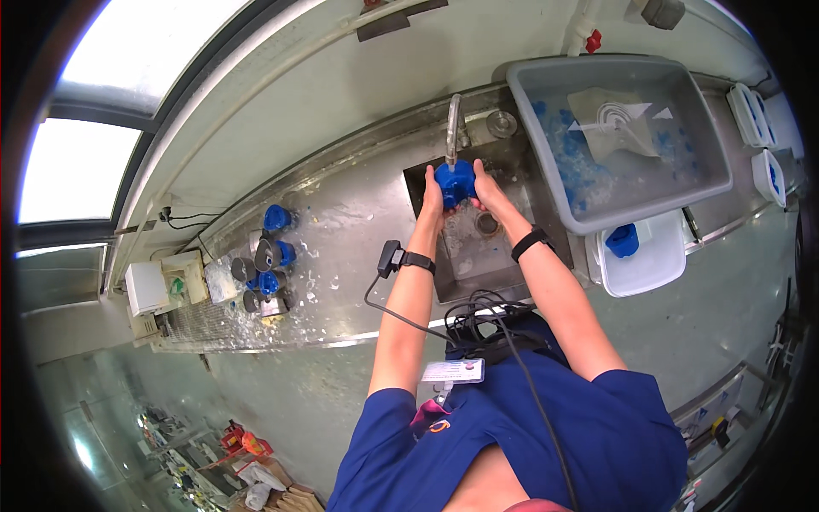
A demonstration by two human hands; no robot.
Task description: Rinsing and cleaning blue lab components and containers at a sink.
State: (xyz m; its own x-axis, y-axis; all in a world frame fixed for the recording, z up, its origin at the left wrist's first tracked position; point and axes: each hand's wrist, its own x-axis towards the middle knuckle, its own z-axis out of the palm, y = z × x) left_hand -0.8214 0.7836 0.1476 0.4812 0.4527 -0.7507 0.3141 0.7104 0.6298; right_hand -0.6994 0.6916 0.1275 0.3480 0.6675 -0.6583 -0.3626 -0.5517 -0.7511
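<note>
Under the spout of a metal faucet (453, 128), I hold a blue cup-like piece (455, 181) between both hands. My left hand (432, 194) is closed on its left side, and my right hand (490, 189) grips its right side. The piece is over a steel sink (461, 256) with a round drain (487, 224) below it. Whether water is running from the spout, I cannot tell. The undersides of my fingers are partly hidden by the piece.
Right of the sink stands a big grey tub (546, 192) with blue bits and a pale sheet inside. A white bin (661, 273) with a blue piece sits below it. Several blue and grey cups (271, 254) stand on the counter's left. Black cables (482, 311) hang at my waist.
</note>
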